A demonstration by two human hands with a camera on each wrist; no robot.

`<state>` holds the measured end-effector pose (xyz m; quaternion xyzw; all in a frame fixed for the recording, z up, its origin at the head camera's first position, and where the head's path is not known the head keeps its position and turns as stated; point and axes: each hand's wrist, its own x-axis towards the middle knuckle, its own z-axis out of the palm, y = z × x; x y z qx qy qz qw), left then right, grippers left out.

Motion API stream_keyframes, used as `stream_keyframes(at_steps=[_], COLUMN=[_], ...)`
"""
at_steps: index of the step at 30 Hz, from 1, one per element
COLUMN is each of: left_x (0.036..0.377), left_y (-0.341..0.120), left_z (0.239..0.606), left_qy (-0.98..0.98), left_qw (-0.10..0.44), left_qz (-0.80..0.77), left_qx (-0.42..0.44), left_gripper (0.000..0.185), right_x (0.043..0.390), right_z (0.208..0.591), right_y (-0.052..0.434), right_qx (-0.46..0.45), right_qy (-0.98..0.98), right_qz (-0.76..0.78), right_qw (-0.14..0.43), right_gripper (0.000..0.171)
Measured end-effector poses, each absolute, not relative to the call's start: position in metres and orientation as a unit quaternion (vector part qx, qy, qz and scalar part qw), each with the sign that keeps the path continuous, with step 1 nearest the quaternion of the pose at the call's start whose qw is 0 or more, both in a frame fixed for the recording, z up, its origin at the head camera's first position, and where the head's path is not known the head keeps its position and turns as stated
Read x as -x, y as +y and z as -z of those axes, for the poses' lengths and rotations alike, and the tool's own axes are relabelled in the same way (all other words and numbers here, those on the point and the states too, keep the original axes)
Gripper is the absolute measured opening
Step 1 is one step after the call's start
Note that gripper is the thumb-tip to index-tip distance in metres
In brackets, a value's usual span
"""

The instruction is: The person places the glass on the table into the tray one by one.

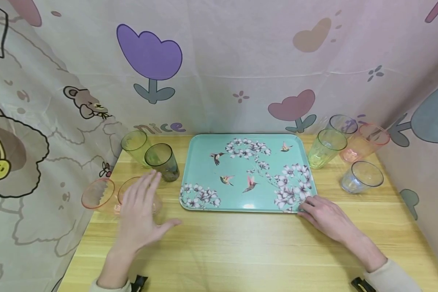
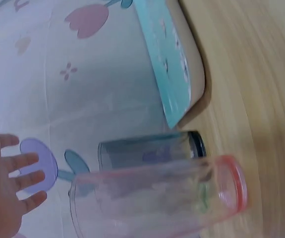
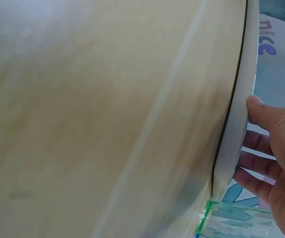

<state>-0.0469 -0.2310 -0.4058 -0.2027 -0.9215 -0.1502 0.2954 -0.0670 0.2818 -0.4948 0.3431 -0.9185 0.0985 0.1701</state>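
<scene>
Two hands out: left hand (image 1: pixel 140 213) hovers flat and spread over a pink cup (image 1: pixel 136 194) left of the tray (image 1: pixel 204 154), holding nothing; right hand (image 1: pixel 323 217) rests fingertips against the tray's near right corner.

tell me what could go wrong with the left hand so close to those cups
The open left hand hovers over an orange-rimmed cup with a dark cup and another orange cup crowded close; a sweep might topple one. The right hand only touches the corner of the teal tray, so a nudge could slide it toward the green cup.
</scene>
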Motion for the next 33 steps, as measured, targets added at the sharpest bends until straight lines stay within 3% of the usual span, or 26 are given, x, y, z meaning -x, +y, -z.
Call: stream_keyframes(at_steps=[5,13,20,33], left_x=[0.039,0.026,0.015,0.011], left_y=[-0.245,-0.265,-0.274,-0.281], left_z=[0.405,0.414,0.423,0.441], left_qy=[-0.907,-0.889,-0.890,-0.895], left_qw=[0.347,0.387,0.382,0.375], left_qz=[0.195,0.239,0.248,0.240], left_qx=[0.137,0.044,0.003,0.006], left_gripper=[0.125,0.126,0.127,0.121], right_x=[0.067,0.069,0.070,0.069], right_z=[0.494,0.494,0.494,0.500], right_y=[0.280,0.281,0.280,0.281], right_qx=[-0.342,-0.354,-0.361,-0.369], right_qy=[-0.920,-0.917,-0.915,-0.910], right_qz=[-0.093,-0.082,-0.076,-0.066], right_qw=[0.167,0.164,0.165,0.177], right_gripper=[0.015,0.013,0.014,0.018])
